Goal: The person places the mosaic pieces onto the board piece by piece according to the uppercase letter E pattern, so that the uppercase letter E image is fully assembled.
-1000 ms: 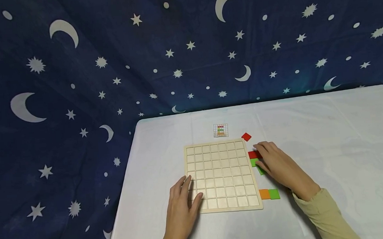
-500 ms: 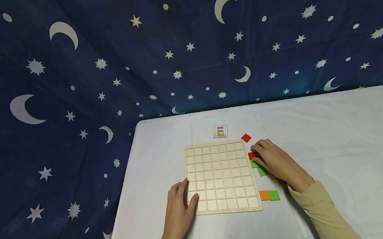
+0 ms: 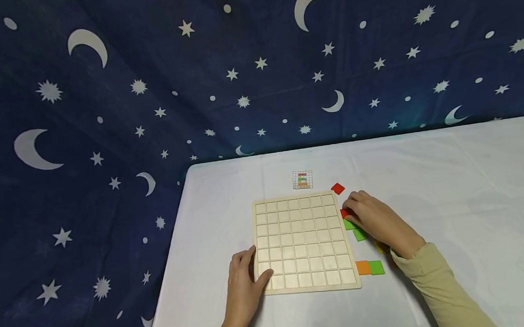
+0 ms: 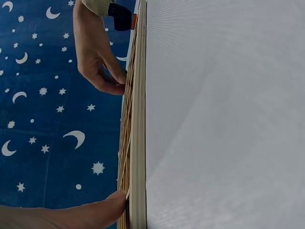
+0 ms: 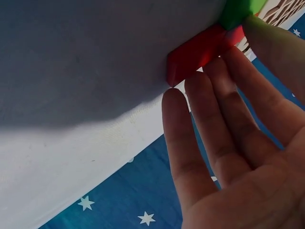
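Observation:
My left hand (image 3: 243, 287) is at the left edge of a square wooden grid board (image 3: 303, 240), whose squares hold nothing. In the left wrist view its thumb (image 4: 102, 210) touches the board; its other fingers are out of sight. At the board's right side my right hand (image 3: 379, 220) pinches a red tile (image 3: 343, 213) between thumb and fingertips. The right wrist view shows the red tiles (image 5: 195, 55) lying in a row, fingers along one side. Against them, beside the thumb, is a green tile (image 5: 236, 13).
Another red tile (image 3: 337, 188) lies by the board's top right corner. Lower down are green (image 3: 360, 234), yellow (image 3: 379, 247) and orange (image 3: 363, 267) tiles. A small printed pattern card (image 3: 302, 179) lies behind the board on the white tablecloth (image 3: 461, 186). A starry curtain hangs behind.
My right hand has moved slightly left, closing in on the red tiles and uncovering yellow ones. My left hand's fingers have drawn back from over the board to its left edge.

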`<action>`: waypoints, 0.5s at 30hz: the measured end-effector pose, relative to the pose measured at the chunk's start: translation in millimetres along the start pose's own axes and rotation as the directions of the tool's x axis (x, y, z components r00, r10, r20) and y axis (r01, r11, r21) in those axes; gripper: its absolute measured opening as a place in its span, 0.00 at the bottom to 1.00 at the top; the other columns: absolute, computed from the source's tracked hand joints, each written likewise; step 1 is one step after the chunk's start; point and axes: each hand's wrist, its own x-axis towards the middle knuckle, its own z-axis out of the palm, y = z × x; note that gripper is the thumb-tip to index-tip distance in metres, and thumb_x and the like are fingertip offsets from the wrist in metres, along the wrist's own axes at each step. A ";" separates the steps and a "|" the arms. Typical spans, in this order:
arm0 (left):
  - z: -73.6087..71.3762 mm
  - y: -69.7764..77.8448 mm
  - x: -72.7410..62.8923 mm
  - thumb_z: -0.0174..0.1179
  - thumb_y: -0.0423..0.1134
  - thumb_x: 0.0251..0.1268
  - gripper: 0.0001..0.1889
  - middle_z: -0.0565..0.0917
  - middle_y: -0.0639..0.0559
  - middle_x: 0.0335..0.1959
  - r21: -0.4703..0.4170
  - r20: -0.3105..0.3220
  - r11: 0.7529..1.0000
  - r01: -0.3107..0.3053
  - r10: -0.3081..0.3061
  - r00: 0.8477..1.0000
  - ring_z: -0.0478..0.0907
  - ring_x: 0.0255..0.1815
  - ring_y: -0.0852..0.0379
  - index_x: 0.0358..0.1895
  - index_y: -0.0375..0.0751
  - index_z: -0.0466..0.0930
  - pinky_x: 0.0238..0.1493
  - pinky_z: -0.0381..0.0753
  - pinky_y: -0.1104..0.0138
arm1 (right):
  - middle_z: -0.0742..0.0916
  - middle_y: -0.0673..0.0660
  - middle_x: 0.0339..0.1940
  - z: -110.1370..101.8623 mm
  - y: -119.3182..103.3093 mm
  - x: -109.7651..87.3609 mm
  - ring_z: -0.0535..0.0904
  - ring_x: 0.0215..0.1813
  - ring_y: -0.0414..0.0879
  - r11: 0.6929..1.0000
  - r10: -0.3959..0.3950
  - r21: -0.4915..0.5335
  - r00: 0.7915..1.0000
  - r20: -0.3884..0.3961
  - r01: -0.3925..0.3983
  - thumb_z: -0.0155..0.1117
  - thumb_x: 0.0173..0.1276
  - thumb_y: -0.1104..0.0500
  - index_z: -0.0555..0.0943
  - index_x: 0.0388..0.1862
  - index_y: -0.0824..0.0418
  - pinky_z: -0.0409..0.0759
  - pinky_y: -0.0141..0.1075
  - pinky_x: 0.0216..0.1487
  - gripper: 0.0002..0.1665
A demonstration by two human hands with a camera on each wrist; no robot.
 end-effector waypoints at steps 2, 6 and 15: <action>0.0 -0.2 0.3 0.76 0.40 0.52 0.36 0.75 0.41 0.54 -0.006 0.005 1.000 0.005 -0.005 1.000 0.73 0.57 0.46 0.64 0.29 0.74 0.57 0.75 0.51 | 0.81 0.55 0.35 -0.6 -0.7 1.7 0.74 0.40 0.49 1.000 0.010 0.003 1.000 0.009 -0.010 0.71 0.64 0.63 0.83 0.37 0.65 0.79 0.43 0.44 0.07; 0.0 -0.3 1.3 0.76 0.39 0.51 0.36 0.75 0.42 0.53 -0.015 0.011 1.000 0.010 -0.009 1.000 0.72 0.55 0.49 0.64 0.28 0.73 0.55 0.76 0.52 | 0.80 0.53 0.32 -1.9 -1.7 5.3 0.73 0.37 0.48 0.999 0.030 0.010 0.999 0.025 -0.031 0.72 0.63 0.63 0.81 0.35 0.63 0.78 0.42 0.41 0.07; 0.0 0.9 2.9 0.76 0.39 0.49 0.37 0.75 0.42 0.52 -0.020 0.017 0.999 0.027 -0.027 0.999 0.72 0.53 0.50 0.64 0.28 0.73 0.53 0.76 0.54 | 0.80 0.50 0.26 -6.0 -2.4 10.1 0.71 0.32 0.45 0.995 0.076 0.061 0.996 0.048 -0.079 0.76 0.58 0.65 0.80 0.29 0.60 0.77 0.39 0.37 0.10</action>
